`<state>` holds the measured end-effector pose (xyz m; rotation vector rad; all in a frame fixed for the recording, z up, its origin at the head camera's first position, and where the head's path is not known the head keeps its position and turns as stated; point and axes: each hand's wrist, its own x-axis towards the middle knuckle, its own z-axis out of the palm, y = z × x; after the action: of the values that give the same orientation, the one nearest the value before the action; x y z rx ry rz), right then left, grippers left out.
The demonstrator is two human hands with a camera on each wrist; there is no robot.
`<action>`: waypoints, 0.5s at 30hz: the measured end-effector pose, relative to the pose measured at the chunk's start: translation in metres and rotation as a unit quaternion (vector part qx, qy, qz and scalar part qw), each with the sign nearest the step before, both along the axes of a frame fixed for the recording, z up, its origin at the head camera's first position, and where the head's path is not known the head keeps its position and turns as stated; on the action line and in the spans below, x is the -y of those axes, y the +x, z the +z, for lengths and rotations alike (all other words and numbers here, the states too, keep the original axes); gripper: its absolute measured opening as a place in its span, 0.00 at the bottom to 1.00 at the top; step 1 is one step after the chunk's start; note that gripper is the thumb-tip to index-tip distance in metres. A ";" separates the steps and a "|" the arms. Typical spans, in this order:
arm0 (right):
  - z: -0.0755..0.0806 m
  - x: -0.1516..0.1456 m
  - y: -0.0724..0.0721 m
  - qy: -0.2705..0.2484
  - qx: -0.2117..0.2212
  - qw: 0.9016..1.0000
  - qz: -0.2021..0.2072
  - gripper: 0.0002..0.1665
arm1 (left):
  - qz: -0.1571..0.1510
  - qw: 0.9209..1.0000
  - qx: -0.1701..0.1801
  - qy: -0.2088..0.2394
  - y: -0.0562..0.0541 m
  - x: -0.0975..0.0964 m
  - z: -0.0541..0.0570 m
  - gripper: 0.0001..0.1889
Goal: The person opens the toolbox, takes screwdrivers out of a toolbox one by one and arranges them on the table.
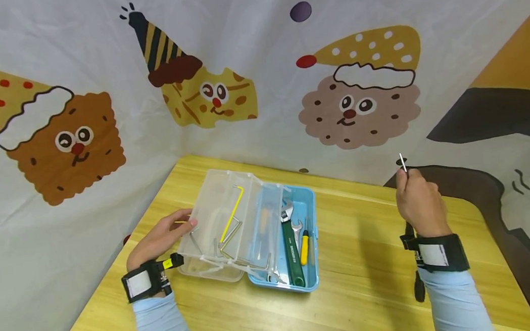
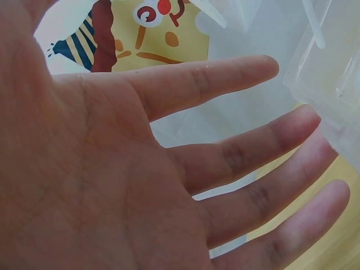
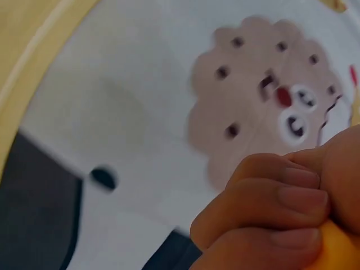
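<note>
My right hand (image 1: pixel 421 204) is raised over the right side of the table, fingers curled round a screwdriver. Its thin metal shaft (image 1: pixel 403 162) points up past the fingers in the head view, and part of its yellow-orange handle (image 3: pixel 336 247) shows in the right wrist view. My left hand (image 1: pixel 162 235) is at the left edge of a clear plastic tray (image 1: pixel 216 183), its thumb at the rim. In the left wrist view the fingers stretch out straight, tips against the plastic. Hex keys lie in the tray, including a yellow hex key (image 1: pixel 233 213).
Beside and partly under the tray is a light blue toolbox (image 1: pixel 312 198). Inside lie a green-handled adjustable wrench (image 1: pixel 293 250), an open-end wrench (image 1: pixel 297 229) and a yellow-handled screwdriver (image 1: pixel 304 249). A printed cloth (image 1: pixel 272 139) hangs behind the wooden table (image 1: pixel 346 302).
</note>
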<state>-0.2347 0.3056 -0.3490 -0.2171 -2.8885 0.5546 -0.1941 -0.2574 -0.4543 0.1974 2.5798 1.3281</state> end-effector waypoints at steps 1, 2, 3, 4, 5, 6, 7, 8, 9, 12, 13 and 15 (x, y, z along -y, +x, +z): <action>-0.002 -0.008 0.001 0.005 0.003 1.000 -0.006 0.36 | 0.000 1.000 0.000 0.001 0.000 0.000 0.000 0.35; -0.004 -0.016 0.003 0.009 0.008 1.000 -0.011 0.36 | 0.000 1.000 -0.001 0.001 0.000 0.000 0.000 0.35; -0.006 -0.024 0.005 0.013 0.012 1.000 -0.016 0.36 | 0.000 1.000 -0.001 0.001 0.000 0.000 0.000 0.35; -0.009 -0.032 0.007 0.015 0.015 1.000 -0.019 0.36 | 0.001 1.000 -0.001 0.001 0.000 0.000 -0.001 0.35; -0.012 -0.040 0.009 0.017 0.022 0.999 -0.025 0.36 | 0.000 1.000 -0.002 0.001 0.001 0.000 -0.001 0.34; -0.016 -0.048 0.012 0.018 0.028 0.999 -0.030 0.36 | 0.000 1.000 -0.002 0.001 0.001 -0.001 -0.001 0.34; -0.019 -0.055 0.014 0.020 0.032 0.999 -0.035 0.36 | -0.001 1.000 -0.003 0.002 0.001 -0.001 -0.001 0.34; -0.020 -0.063 0.016 0.022 0.043 0.998 -0.047 0.37 | -0.002 1.000 -0.003 0.002 0.001 -0.001 -0.002 0.34; -0.022 -0.071 0.018 0.024 0.052 0.997 -0.058 0.37 | -0.003 1.000 -0.002 0.003 0.001 -0.001 -0.002 0.34; -0.026 -0.096 0.023 0.028 0.096 0.991 -0.093 0.40 | -0.002 1.000 -0.002 0.007 0.001 -0.001 -0.002 0.33; -0.026 -0.104 0.024 0.030 0.112 0.988 -0.105 0.40 | -0.002 1.000 -0.001 0.007 0.001 -0.001 -0.002 0.33; -0.031 -0.120 0.027 0.034 0.142 0.982 -0.122 0.43 | -0.001 1.000 0.000 0.008 0.001 -0.001 -0.002 0.33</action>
<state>-0.2080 0.4251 -0.3797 -0.6829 -3.0787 0.4098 -0.1930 -0.2561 -0.4562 0.2030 2.5698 1.3479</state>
